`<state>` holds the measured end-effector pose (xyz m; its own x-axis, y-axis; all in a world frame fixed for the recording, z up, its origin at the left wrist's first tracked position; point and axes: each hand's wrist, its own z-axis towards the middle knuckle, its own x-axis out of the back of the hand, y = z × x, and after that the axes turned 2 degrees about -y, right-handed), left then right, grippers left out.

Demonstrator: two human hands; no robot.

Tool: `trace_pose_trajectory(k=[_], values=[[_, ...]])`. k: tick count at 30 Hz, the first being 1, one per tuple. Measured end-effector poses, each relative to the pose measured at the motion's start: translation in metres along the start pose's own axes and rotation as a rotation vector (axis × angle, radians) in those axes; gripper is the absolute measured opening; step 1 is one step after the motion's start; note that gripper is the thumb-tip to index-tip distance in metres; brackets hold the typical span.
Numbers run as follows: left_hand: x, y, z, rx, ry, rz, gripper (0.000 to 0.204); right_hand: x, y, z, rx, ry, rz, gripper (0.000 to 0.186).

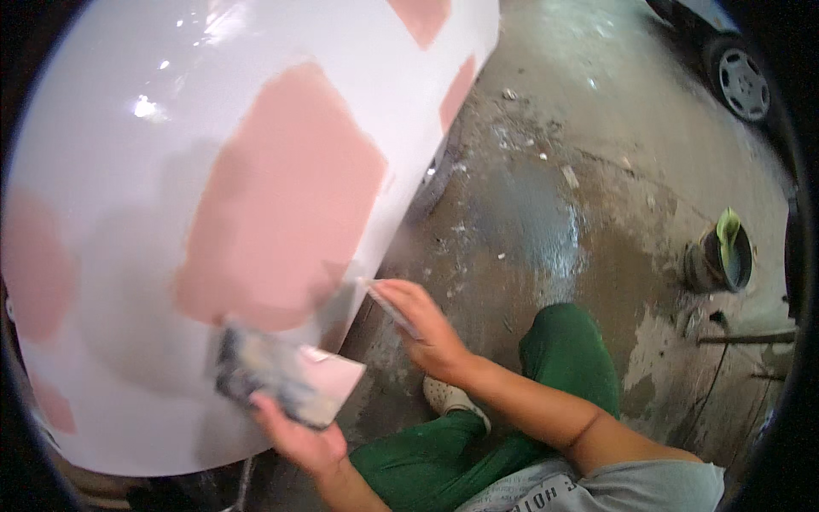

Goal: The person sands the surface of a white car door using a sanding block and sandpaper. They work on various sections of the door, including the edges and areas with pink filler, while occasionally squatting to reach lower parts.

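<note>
A large, glossy white car body panel (128,341) fills the left side, with a broad pink filler patch (286,196) in its middle. My left hand (303,439) is closed around the lower edge of a smeared flat board (269,371), dark grey and whitish, blurred by motion. A pale pinkish flat piece (341,375) sticks out at the board's right side. Between the fingers and thumb of my right hand (435,341) is a thin flat spreader (392,309), seen nearly edge-on. Its tip is close to the panel's right edge, and whether it touches cannot be told.
Smaller pink patches (38,264) mark the panel elsewhere. A bucket (712,266) with a yellow-green cloth (728,235) in it stands on the wet concrete floor (520,213) at right. Another car's wheel (742,83) shows at the far right. My bent knee (567,350) is below my right arm.
</note>
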<state>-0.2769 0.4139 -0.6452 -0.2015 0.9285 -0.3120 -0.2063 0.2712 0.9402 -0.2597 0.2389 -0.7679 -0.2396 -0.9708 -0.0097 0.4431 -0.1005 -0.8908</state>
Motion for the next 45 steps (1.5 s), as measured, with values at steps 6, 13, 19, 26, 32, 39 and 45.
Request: trace_pose_trajectory(k=[6, 13, 19, 26, 32, 39, 45], values=[[-0.039, -0.022, -0.012, 0.387, -0.103, -0.048, 0.039, 0.074, -0.1, -0.007, 0.189, -0.366, 0.074, 0.062], [-0.045, -0.009, -0.027, 0.386, -0.084, -0.185, 0.043, 0.099, -0.041, -0.011, 0.138, -0.463, -0.642, 0.06], [-0.033, 0.004, -0.039, -0.135, -0.091, -0.109, 0.057, 0.082, -0.094, 0.111, 0.311, 0.106, -0.529, 0.069], [-0.022, 0.02, -0.035, -0.33, 0.157, -0.067, 0.066, 0.065, -0.107, 0.243, 0.293, 0.359, -0.621, 0.055], [0.02, 0.035, -0.032, -0.557, 0.222, 0.095, 0.061, 0.073, -0.108, 0.266, 0.2, 0.352, -0.609, 0.049], [0.02, 0.071, -0.053, -0.502, 0.435, -0.319, 0.063, -0.059, -0.164, 0.17, 0.323, 0.179, -0.6, 0.061], [0.031, 0.09, -0.073, -0.479, -0.343, -0.77, 0.061, -0.094, -0.197, 0.097, 0.339, -0.163, -0.39, 0.053]])
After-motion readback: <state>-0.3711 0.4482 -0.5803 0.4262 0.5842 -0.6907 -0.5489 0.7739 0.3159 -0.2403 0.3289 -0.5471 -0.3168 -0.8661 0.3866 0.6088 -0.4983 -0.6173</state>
